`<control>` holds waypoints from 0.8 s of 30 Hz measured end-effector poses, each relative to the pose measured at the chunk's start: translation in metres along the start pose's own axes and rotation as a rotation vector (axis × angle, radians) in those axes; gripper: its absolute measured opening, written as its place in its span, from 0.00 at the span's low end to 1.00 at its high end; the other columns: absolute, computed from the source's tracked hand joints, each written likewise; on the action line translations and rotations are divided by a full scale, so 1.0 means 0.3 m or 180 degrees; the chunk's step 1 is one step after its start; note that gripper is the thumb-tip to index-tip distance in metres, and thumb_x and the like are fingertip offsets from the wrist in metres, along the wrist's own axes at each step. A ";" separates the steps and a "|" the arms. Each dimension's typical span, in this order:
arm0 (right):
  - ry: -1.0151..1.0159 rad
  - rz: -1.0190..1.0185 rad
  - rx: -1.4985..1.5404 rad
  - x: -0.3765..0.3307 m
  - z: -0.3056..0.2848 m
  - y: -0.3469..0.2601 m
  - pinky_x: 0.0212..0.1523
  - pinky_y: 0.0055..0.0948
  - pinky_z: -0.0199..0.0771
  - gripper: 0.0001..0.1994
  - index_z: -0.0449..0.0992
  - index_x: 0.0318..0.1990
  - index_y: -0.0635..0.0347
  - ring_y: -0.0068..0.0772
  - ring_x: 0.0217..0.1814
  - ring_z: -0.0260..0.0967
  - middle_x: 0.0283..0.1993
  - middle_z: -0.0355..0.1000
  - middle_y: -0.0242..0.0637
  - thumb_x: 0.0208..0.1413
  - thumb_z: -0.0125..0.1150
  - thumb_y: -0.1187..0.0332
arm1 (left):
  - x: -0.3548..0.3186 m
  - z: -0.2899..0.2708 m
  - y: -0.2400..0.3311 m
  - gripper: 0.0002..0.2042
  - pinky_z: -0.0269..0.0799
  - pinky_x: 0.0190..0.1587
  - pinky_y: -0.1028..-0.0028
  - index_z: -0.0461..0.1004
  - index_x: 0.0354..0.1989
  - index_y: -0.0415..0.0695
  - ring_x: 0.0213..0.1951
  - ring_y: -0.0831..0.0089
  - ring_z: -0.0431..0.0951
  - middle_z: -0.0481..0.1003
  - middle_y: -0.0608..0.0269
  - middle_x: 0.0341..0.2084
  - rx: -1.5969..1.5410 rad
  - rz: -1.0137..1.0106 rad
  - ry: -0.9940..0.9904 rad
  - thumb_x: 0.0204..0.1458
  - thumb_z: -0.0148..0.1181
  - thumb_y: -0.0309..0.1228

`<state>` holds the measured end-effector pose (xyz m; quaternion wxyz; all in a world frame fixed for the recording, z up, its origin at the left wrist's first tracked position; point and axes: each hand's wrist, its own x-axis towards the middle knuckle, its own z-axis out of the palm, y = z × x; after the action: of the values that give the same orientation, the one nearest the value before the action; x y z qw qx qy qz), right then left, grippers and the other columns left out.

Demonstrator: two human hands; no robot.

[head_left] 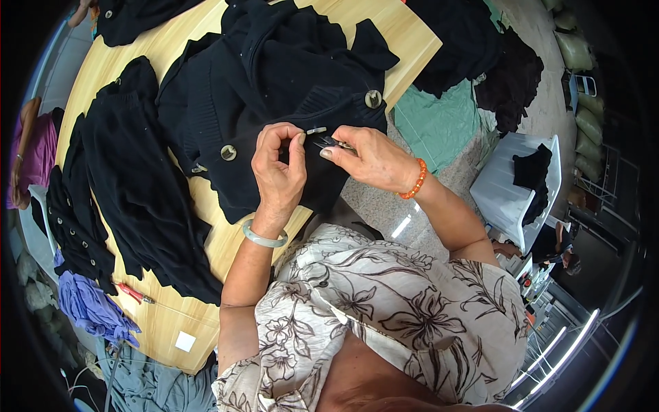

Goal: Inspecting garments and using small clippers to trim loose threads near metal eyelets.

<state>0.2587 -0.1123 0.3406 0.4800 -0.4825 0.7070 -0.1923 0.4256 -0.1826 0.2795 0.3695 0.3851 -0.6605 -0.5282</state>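
A dark knitted cardigan lies bunched on the wooden table in front of me. My left hand is closed, thumb and forefinger pinching the edge of a pale button that stands edge-on from the knit. Close by on the right, my right hand is closed around small dark thread snips, whose tips point toward the button; their handles are mostly hidden by the fingers. Two more mottled buttons, a left one and a right one, show on the same cardigan.
More dark knitwear covers the left of the wooden table. A red-handled tool and a white paper square lie near its lower edge. Green sheeting and a white bin stand right. Other people are at both sides.
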 end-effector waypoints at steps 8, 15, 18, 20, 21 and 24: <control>0.0060 -0.0084 -0.0348 -0.003 0.002 -0.019 0.24 0.37 0.64 0.17 0.69 0.32 0.67 0.38 0.20 0.65 0.20 0.67 0.44 0.59 0.61 0.59 | 0.000 -0.006 -0.016 0.02 0.69 0.38 0.78 0.72 0.33 0.36 0.34 0.75 0.72 0.74 0.61 0.32 -0.0297 -0.0231 -0.0038 0.55 0.58 0.19; 0.0034 -0.0210 0.0412 0.027 0.007 0.007 0.26 0.38 0.64 0.18 0.69 0.31 0.69 0.40 0.20 0.63 0.19 0.65 0.46 0.61 0.58 0.59 | -0.007 -0.007 -0.027 0.02 0.68 0.37 0.79 0.72 0.34 0.37 0.34 0.77 0.71 0.74 0.62 0.33 -0.0525 -0.0211 -0.0112 0.55 0.59 0.20; -0.0035 -0.0322 0.0563 0.036 0.005 0.006 0.26 0.37 0.64 0.17 0.69 0.31 0.69 0.40 0.20 0.62 0.20 0.65 0.47 0.62 0.57 0.60 | -0.020 -0.003 -0.019 0.02 0.68 0.38 0.79 0.72 0.34 0.37 0.34 0.76 0.70 0.74 0.63 0.33 -0.0487 -0.0165 -0.0207 0.55 0.59 0.20; -0.0060 -0.0410 0.0505 0.042 0.003 0.003 0.26 0.37 0.64 0.17 0.69 0.31 0.69 0.40 0.20 0.62 0.20 0.65 0.47 0.62 0.57 0.60 | -0.025 -0.005 -0.028 0.02 0.68 0.39 0.79 0.72 0.34 0.37 0.35 0.76 0.71 0.74 0.63 0.33 -0.0443 -0.0123 -0.0187 0.54 0.59 0.19; -0.0069 -0.0455 0.0428 0.042 -0.002 0.000 0.26 0.37 0.64 0.17 0.69 0.31 0.69 0.40 0.21 0.62 0.21 0.66 0.47 0.62 0.56 0.61 | -0.027 -0.003 -0.030 0.03 0.68 0.39 0.78 0.72 0.34 0.37 0.35 0.75 0.71 0.74 0.62 0.33 -0.0411 -0.0077 -0.0166 0.54 0.59 0.19; 0.0032 -0.0489 0.0520 0.043 0.007 -0.008 0.26 0.36 0.64 0.17 0.70 0.31 0.69 0.39 0.21 0.62 0.21 0.67 0.48 0.63 0.56 0.61 | -0.029 -0.003 -0.028 0.03 0.68 0.39 0.78 0.72 0.34 0.37 0.35 0.75 0.71 0.74 0.62 0.33 -0.0517 -0.0169 -0.0165 0.54 0.59 0.19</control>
<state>0.2607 -0.1241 0.3350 0.4980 -0.4935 0.6524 -0.2878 0.4312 -0.1765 0.2707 0.3681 0.3575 -0.6143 -0.5994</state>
